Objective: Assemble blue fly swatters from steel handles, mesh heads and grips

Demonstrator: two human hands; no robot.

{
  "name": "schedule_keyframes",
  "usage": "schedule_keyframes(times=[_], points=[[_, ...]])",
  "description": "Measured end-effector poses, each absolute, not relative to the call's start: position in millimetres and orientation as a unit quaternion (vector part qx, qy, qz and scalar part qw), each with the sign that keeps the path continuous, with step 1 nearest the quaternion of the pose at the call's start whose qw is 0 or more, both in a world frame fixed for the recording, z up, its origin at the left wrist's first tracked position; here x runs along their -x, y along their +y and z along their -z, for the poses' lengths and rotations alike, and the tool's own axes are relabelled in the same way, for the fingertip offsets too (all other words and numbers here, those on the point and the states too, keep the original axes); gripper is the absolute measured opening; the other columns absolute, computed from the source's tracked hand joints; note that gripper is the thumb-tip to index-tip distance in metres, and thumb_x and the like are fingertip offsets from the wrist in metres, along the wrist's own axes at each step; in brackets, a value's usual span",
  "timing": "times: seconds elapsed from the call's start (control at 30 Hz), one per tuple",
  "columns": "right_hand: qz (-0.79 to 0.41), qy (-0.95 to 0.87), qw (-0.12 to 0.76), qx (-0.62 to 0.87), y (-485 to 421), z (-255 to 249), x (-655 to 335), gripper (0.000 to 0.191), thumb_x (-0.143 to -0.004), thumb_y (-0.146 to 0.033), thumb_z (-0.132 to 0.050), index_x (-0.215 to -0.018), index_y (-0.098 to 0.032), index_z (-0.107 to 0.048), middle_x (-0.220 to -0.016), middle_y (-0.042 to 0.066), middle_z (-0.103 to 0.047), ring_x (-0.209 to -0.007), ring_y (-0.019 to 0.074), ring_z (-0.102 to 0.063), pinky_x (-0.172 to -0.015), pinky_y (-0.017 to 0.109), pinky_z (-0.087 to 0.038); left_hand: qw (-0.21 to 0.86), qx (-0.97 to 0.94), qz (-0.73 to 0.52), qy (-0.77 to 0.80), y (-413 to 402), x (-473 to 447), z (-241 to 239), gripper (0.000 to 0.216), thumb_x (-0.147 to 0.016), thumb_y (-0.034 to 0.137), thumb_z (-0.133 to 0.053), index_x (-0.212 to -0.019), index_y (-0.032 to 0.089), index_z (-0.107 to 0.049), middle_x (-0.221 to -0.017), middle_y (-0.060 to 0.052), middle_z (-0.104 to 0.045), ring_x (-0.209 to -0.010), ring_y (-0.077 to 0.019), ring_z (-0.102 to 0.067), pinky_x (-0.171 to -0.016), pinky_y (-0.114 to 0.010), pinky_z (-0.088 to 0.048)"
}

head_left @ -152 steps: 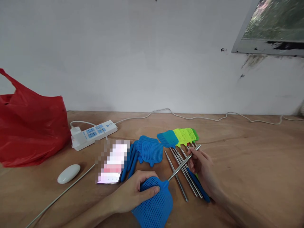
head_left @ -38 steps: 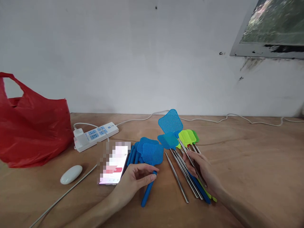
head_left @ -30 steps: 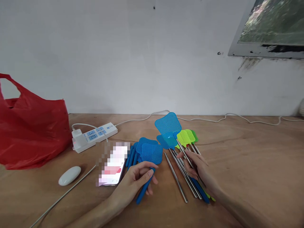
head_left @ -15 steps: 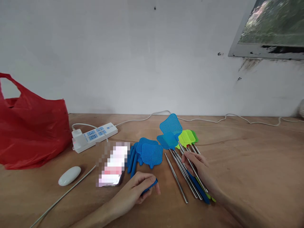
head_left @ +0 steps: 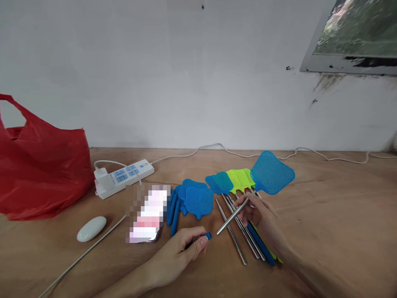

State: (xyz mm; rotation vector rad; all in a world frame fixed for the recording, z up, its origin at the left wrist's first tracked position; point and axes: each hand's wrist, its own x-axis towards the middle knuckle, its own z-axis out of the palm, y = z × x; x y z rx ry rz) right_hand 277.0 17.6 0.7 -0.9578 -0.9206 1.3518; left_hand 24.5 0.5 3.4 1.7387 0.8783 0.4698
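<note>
The left hand rests on the desk at the near middle, clenched around a blue handle. Only the handle's right end shows past the fingers. The right hand lies just to the right and grasps the blue fly swatter by its steel rod, fingers pinched about the middle of the shaft. The swatter's mesh head is on the far right side, above the desk. The rod slants down to the near left, and its bare end stops close to the tip of the blue handle without touching it.

Under and behind the right hand lies a row of finished swatters with blue and green heads fanned out at the far end and their shafts running towards the near right. A loose steel rod lies on the left of that row. Further left are a stack of loose blue mesh heads and a bunch of spare blue handles, then a phone with its screen lit. A white power strip sits at the far left of the phone, a white oval object lies near left, and a red plastic bag stands at the left edge.
</note>
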Motion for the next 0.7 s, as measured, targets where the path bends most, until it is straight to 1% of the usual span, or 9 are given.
schedule_keyframes(times=[0.07, 0.2, 0.47, 0.57, 0.7], points=[[-0.566, -0.395, 0.594, 0.414, 16.9, -2.5, -275.2, 0.04, -0.082, -0.058, -0.077, -0.077, -0.018, -0.075, -0.079, 0.007, -0.072, -0.063, 0.0181, -0.066, -0.052, 0.027, -0.05, 0.523, -0.739, -0.2, 0.374, 0.8, -24.2, -3.5, 0.051, -0.101, 0.065, -0.039, -0.076, 0.021, -0.048, -0.07, 0.005, -0.04, -0.066, -0.0143, -0.038, -0.06, -0.026, -0.03], [-0.563, -0.389, 0.609, 0.402, 15.1, -6.0, -272.9, 0.037, -0.078, -0.056, -0.082, -0.079, -0.02, -0.075, -0.079, 0.006, -0.073, -0.063, 0.0189, -0.068, -0.051, 0.027, -0.051, 0.515, -0.745, -0.203, 0.373, 2.3, -23.2, -2.5, 0.051, -0.102, 0.064, -0.039, -0.077, 0.02, -0.049, -0.07, 0.004, -0.041, -0.067, -0.0147, -0.039, -0.06, -0.026, -0.03], [-0.586, -0.375, 0.606, 0.385, 13.7, -5.2, -274.5, 0.032, -0.081, -0.051, -0.083, -0.08, -0.019, -0.075, -0.083, 0.007, -0.075, -0.067, 0.0192, -0.071, -0.05, 0.025, -0.051, 0.521, -0.738, -0.199, 0.381, 3.4, -24.4, -3.4, 0.051, -0.102, 0.064, -0.039, -0.078, 0.02, -0.051, -0.071, 0.004, -0.041, -0.067, -0.0149, -0.039, -0.061, -0.026, -0.031], [-0.585, -0.377, 0.607, 0.384, 12.6, -5.4, -273.9, 0.032, -0.081, -0.051, -0.082, -0.079, -0.019, -0.075, -0.083, 0.006, -0.076, -0.064, 0.0177, -0.069, -0.049, 0.025, -0.05, 0.533, -0.731, -0.198, 0.376, 3.4, -24.5, -5.4, 0.053, -0.101, 0.067, -0.038, -0.079, 0.02, -0.051, -0.07, 0.005, -0.04, -0.066, -0.0148, -0.038, -0.061, -0.026, -0.03], [-0.59, -0.372, 0.607, 0.381, 13.5, -4.6, -273.8, 0.033, -0.081, -0.05, -0.083, -0.079, -0.019, -0.075, -0.08, 0.006, -0.075, -0.061, 0.0158, -0.068, -0.049, 0.024, -0.05, 0.543, -0.73, -0.185, 0.371, 2.5, -23.6, -9.6, 0.056, -0.099, 0.07, -0.039, -0.083, 0.019, -0.056, -0.069, 0.005, -0.04, -0.066, -0.015, -0.039, -0.061, -0.026, -0.029]])
